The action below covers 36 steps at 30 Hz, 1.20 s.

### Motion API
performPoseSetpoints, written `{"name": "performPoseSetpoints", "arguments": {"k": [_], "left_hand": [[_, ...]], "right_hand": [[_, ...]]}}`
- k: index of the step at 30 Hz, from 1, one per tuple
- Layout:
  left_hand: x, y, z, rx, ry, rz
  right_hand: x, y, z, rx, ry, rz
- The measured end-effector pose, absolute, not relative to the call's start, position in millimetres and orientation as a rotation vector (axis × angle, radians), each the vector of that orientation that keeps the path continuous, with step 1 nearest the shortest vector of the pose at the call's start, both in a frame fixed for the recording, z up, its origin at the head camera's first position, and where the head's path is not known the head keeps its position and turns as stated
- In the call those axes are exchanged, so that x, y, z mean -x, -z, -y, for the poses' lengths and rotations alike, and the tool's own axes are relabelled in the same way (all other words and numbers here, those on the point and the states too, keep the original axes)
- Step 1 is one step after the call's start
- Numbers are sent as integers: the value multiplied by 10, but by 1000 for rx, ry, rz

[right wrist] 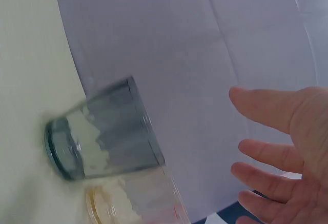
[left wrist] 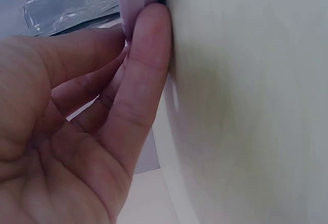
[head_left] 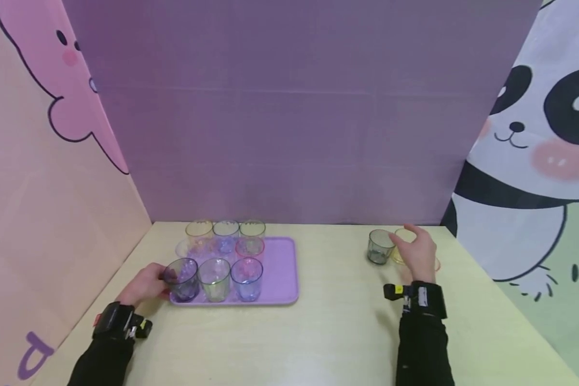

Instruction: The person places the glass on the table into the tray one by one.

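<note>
At the left, my left hand (head_left: 145,283) pinches the rim of a purple tray (head_left: 284,273). The left wrist view shows fingers on both sides of the tray's edge (left wrist: 137,1). Closest to that hand is a dark purple glass (head_left: 183,287), in a front row with a greenish glass (head_left: 215,287) and a blue glass (head_left: 247,287). My right hand (head_left: 418,254) is raised with fingers spread, holding nothing. Near it stand a grey glass (right wrist: 110,131) and a yellow glass (right wrist: 136,198); a pinkish rim (head_left: 438,264) is partly hidden behind the hand.
Several more clear tinted glasses, including a red-rimmed one (head_left: 250,247), stand behind the front row. A pale wooden table (head_left: 328,332) lies under everything. A purple wall (head_left: 294,134) rises at its back edge, with patterned panels on both sides.
</note>
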State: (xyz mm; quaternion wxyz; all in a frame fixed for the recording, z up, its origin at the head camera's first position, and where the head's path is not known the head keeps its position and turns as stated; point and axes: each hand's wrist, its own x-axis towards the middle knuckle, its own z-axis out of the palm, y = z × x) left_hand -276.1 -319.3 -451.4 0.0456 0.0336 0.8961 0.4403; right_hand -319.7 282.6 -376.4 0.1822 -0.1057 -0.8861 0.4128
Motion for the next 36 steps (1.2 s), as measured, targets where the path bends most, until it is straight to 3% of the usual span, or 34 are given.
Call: {"name": "performPoseSetpoints", "arguments": {"k": [36], "left_hand": [[2743, 4488, 3174, -101, -1333, -2740]], "right_hand": [[3090, 3934, -3271, 580, -1238, 2823]]}}
